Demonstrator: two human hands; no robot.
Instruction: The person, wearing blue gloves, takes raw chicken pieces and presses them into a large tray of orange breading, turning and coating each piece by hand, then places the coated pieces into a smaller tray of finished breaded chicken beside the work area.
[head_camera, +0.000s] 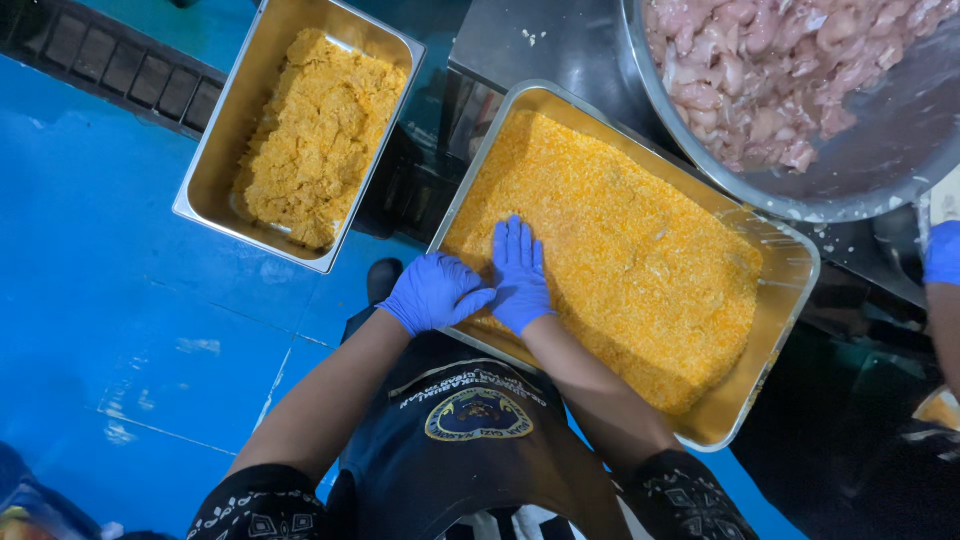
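Black apron (470, 440) nearest, just under camera. Right hand (520, 275) in blue glove: fingers (517, 240) flat, spread, pressing orange breadcrumbs (620, 250), holding nothing. Left hand (435, 292) curled loosely at tray's near edge, touching right hand; whether it holds anything, cannot tell. Crumbs fill steel tray (790, 290) on worktop (560, 40). Second tray of breaded pieces (315, 135) left, over blue floor (110, 260). Bowl of raw chicken (770, 70) beyond. Another person's gloved hand (942, 252) at right edge.
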